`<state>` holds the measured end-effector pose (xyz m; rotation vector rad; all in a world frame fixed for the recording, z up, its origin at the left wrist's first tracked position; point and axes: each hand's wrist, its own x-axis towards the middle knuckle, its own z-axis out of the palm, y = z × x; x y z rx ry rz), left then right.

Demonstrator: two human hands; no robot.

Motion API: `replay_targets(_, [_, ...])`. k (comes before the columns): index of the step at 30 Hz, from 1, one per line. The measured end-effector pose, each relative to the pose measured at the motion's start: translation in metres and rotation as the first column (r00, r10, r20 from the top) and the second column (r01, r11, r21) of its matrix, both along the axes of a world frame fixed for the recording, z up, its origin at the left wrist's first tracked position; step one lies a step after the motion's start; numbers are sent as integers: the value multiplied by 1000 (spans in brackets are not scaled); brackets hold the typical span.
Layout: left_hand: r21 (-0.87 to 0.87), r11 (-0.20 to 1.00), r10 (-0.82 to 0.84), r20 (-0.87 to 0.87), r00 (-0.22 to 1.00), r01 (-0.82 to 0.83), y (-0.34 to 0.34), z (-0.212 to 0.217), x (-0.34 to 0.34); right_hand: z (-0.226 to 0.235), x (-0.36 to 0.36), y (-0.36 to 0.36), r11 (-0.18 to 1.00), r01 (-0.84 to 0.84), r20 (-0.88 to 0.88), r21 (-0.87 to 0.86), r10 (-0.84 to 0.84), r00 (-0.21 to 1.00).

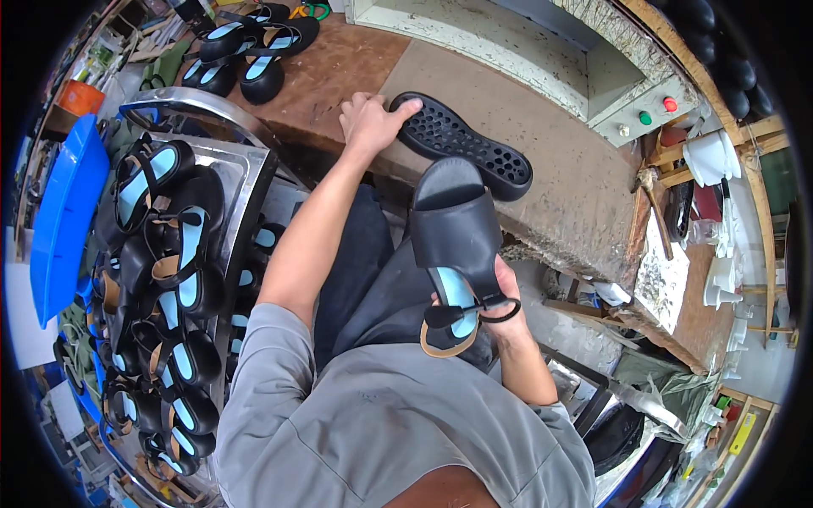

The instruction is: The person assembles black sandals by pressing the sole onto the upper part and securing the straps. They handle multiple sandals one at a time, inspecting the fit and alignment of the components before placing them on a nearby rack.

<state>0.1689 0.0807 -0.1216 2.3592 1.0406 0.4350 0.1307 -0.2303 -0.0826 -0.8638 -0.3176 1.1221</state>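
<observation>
On worn bench (576,182): left fingers (346,118) spread, thumb (410,108) over honeycombed sole (461,144); right fingers (506,278) gripping smooth black sandal (457,229).

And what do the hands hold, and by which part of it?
The right hand holds the sandal around its rear half. The left hand is at one end of the sole, thumb over its edge; whether it grips cannot be told.

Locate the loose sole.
In the head view, the sole lies on the bench, upper centre, right of the left hand and beyond the sandal in the right hand.
</observation>
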Motion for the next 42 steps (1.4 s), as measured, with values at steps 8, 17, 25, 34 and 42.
replay_targets(8, [-472, 725, 249, 858, 449, 501, -26, -1, 17, -10, 25, -46, 996, 77, -246, 47, -64, 967])
replay_targets(17, [-589, 649, 10, 639, 769, 481, -95, 16, -90, -32, 8, -31, 968, 32, 202, -249, 20, 979])
replay_targets(25, [-689, 91, 312, 706, 636, 719, -101, -57, -123, -52, -12, -22, 878, -48, 296, -477, 212, 931])
replay_targets(34, [-594, 97, 118, 804, 583, 799, -103, -61, -124, -56, -4, -24, 865, -60, 414, -498, 298, 860])
replay_targets(42, [-564, 67, 189, 817, 544, 823, -110, -59, -120, -59, -5, -23, 873, -51, 380, -484, 262, 887])
